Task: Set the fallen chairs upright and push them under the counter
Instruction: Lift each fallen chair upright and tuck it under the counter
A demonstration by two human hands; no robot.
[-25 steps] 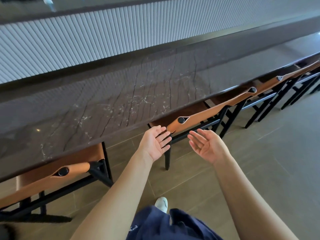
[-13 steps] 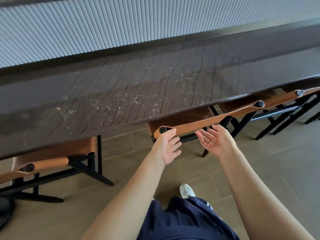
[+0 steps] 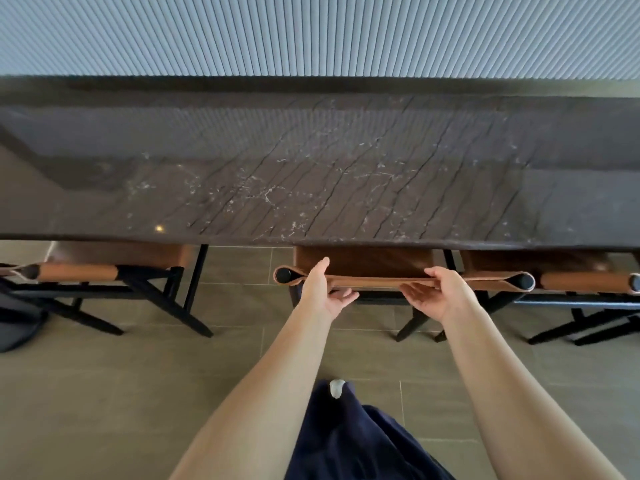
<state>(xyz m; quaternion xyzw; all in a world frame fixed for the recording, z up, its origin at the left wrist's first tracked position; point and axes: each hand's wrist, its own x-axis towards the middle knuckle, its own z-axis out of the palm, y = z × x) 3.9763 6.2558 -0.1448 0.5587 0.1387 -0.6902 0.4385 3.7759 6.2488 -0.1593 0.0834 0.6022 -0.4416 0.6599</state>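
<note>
The middle chair (image 3: 374, 281) stands upright, its tan leather backrest strap just in front of the counter's edge and its brown seat under the dark marble counter (image 3: 311, 188). My left hand (image 3: 322, 292) grips the strap near its left end, thumb over the top and fingers curled beneath. Near the strap's right end, my right hand (image 3: 436, 292) holds it the same way. Black legs show below my hands.
An upright chair on the left (image 3: 79, 271) and another on the right (image 3: 581, 282) sit tucked under the counter. A dark bag (image 3: 17, 327) lies on the tiled floor at far left. My shoe (image 3: 337, 388) is on the floor behind the middle chair. A ribbed wall backs the counter.
Both hands were open in the air in front of the backrest; now they have closed round it. My view has turned square onto the counter.
</note>
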